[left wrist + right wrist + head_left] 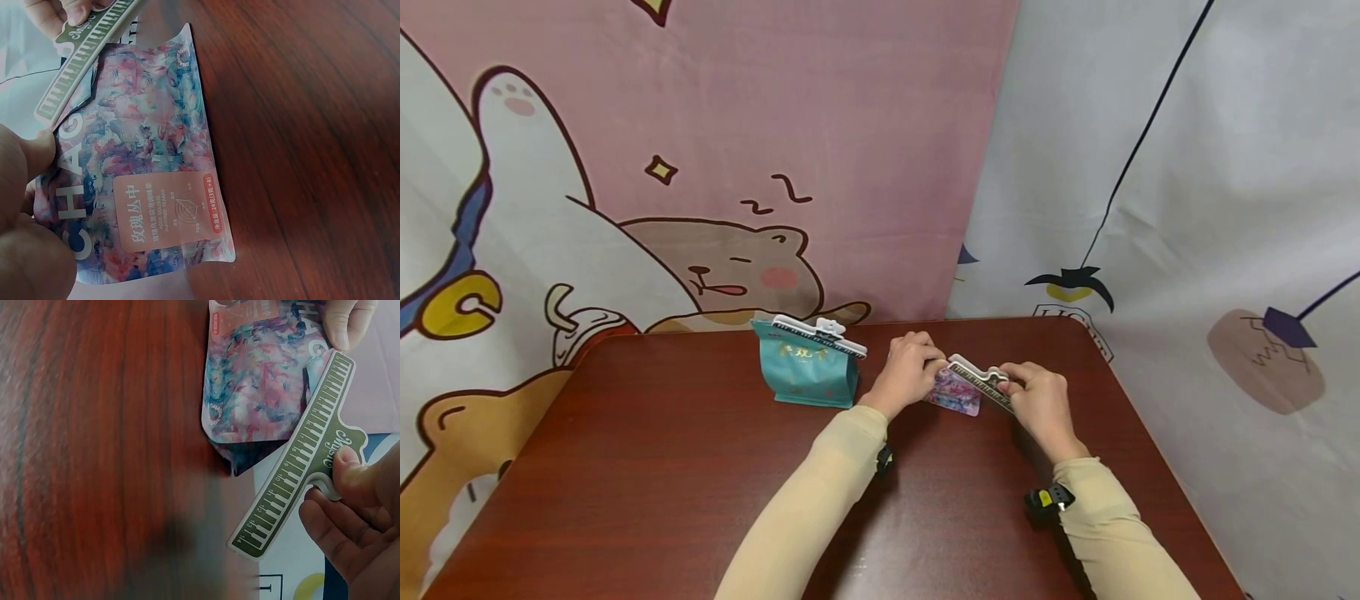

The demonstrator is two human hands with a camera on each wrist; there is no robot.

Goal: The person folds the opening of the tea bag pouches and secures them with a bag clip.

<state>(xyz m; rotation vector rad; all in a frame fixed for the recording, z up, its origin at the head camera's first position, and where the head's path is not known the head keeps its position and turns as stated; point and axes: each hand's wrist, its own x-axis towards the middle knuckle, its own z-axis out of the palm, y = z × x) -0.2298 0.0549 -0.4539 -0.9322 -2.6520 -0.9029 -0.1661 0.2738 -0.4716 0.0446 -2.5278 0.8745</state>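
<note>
A pouch printed in pink, blue and purple (144, 137) stands on the table, its top edge folded over. My left hand (910, 371) grips it at one end of that top, thumb and fingers on either side. In my right hand (1042, 404) is a long bag clip (294, 462) with a piano-key pattern and numbers, pinched at its handle between thumb and fingers. The clip slants across the pouch's folded corner, one end right by the left fingertips, the other sticking out past the pouch. Clip and hands cover part of the pouch's top in the head view.
To the left of my hands, a teal bag (808, 367) stands upright with a similar white-edged clip (820, 335) across its top. The brown wooden table (662, 467) ends at a cartoon-printed cloth backdrop (850, 125) at the back and right.
</note>
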